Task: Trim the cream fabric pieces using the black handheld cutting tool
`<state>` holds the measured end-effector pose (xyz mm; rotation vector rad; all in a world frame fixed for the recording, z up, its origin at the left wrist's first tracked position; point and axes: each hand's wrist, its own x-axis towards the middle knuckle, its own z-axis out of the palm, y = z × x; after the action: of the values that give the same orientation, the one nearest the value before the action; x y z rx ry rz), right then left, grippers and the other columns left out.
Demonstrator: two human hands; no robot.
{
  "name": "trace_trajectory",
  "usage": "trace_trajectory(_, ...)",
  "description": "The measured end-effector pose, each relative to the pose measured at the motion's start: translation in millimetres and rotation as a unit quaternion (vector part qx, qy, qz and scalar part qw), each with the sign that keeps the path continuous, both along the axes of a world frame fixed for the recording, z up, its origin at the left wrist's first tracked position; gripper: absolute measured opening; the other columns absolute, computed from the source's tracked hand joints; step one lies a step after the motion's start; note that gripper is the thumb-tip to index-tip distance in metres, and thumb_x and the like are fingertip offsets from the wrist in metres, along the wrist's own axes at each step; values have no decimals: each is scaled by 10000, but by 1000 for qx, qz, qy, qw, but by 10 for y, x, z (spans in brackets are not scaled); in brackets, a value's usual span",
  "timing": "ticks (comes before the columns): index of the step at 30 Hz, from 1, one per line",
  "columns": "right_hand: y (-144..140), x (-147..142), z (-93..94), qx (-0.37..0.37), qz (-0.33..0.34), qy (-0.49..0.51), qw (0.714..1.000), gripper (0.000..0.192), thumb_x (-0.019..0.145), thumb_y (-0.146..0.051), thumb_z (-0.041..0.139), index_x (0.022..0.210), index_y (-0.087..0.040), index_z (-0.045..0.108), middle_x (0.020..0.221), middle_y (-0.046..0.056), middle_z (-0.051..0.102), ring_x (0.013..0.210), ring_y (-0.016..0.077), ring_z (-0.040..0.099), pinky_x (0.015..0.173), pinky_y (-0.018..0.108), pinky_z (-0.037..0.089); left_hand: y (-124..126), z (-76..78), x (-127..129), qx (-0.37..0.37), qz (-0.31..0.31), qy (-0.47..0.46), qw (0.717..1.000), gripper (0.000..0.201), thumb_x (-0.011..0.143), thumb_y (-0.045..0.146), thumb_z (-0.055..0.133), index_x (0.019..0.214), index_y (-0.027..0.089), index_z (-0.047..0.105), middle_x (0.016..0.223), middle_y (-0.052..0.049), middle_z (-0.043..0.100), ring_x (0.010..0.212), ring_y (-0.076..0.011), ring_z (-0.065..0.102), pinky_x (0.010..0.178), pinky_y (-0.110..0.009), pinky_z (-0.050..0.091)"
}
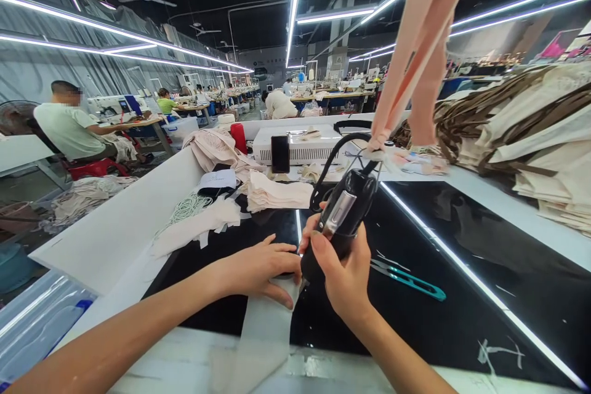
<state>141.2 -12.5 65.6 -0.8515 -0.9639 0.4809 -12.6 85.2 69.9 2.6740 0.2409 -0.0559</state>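
My right hand (344, 277) is wrapped round a black corded electric hand tool (341, 215) with a silver plate on its side. The tool tilts with its narrow tip down, close to the edge of a pale fabric strip (268, 326); the tip is partly hidden. My left hand (263, 268) lies over the top of that strip, fingers stretched and apart, fingertips beside the tool's lower end. Peach fabric bands (410, 68) hang from above, tied near the tool's cord. To the right of my right hand lie teal thread snips (410, 280) on the black tabletop (415, 326).
Stacked cream fabric pieces (277, 191), a tangle of light green cord (189, 208) and a phone (280, 154) sit at the back. Brown and cream fabric piles (530, 129) line the right side. A white side board (115, 221) edges the left, beyond which a person (74, 123) sits.
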Motion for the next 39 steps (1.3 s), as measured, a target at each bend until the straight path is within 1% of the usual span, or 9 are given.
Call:
trace_trajectory(5, 12, -5, 10, 3, -3, -4, 1000, 268, 886, -379, 751, 1084, -283, 597, 857, -28, 698, 733, 172, 700, 711, 344, 605, 18, -13, -6, -2, -3, -5, 1000, 400, 902, 408, 844, 1242, 267, 688, 1362, -91, 671, 1501, -337, 442, 1264, -666, 193)
trace_trajectory(10, -5, 1, 27, 12, -2, 6, 1000, 273, 876, -394, 767, 1042, -272, 588, 831, -37, 699, 695, 162, 689, 669, 324, 597, 20, -18, -21, 0, -2, -6, 1000, 349, 917, 405, 825, 1203, 257, 691, 1397, -88, 651, 1494, -339, 456, 1252, -672, 224)
trace_trajectory(17, 7, -2, 12, -2, -3, 1, 1000, 283, 879, -391, 764, 1074, -274, 597, 864, -23, 700, 748, 182, 710, 702, 350, 600, 13, -6, -11, -7, -8, -2, 1000, 307, 926, 342, 821, 1174, 243, 669, 1336, -85, 674, 1499, -331, 447, 1239, -722, 200)
trace_trajectory(22, -24, -15, 6, -4, 12, 18, 1000, 265, 883, -405, 771, 1048, -276, 609, 863, -25, 697, 739, 172, 695, 731, 361, 608, 19, 14, 7, -3, -8, 12, 1000, 363, 894, 392, 849, 1169, 244, 663, 1373, -88, 659, 1511, -335, 432, 1239, -721, 216)
trace_trajectory(26, -72, -53, 5, 5, 34, 40, 999, 274, 881, -405, 773, 1071, -281, 618, 876, -22, 708, 736, 173, 698, 755, 384, 628, 24, -1, -2, 1, -3, 20, 1000, 404, 880, 422, 857, 1190, 246, 667, 1374, -90, 659, 1477, -346, 469, 1230, -743, 214)
trace_trajectory(31, -96, -94, 1, 2, 36, 34, 999, 297, 867, -401, 781, 1083, -282, 615, 876, -14, 726, 743, 192, 724, 760, 408, 651, 35, -49, -7, 1, -13, -7, 1000, 460, 895, 396, 851, 1294, 267, 660, 1457, -85, 630, 1446, -334, 502, 1251, -663, 259)
trace_trajectory(36, -84, -87, -22, -11, 19, 19, 1000, 265, 875, -400, 770, 1060, -274, 628, 899, -6, 729, 787, 206, 742, 799, 435, 653, 49, -30, 0, 10, -33, -24, 999, 444, 904, 358, 847, 1292, 250, 659, 1487, -91, 615, 1481, -339, 462, 1258, -659, 243)
trace_trajectory(38, -81, -77, -16, -10, 21, 15, 1000, 270, 875, -405, 773, 1055, -272, 623, 896, -5, 730, 783, 204, 737, 787, 426, 653, -3, -12, -40, 23, -31, -47, 998, 451, 902, 356, 850, 1291, 243, 653, 1495, -98, 603, 1471, -322, 474, 1261, -614, 269)
trace_trajectory(39, -81, -71, -7, -7, 20, 18, 1000, 279, 873, -404, 777, 1060, -273, 617, 885, -8, 728, 767, 200, 731, 766, 412, 651, -55, -10, -74, 33, -13, -66, 997, 440, 903, 357, 849, 1277, 232, 654, 1483, -104, 606, 1447, -311, 498, 1249, -573, 311)
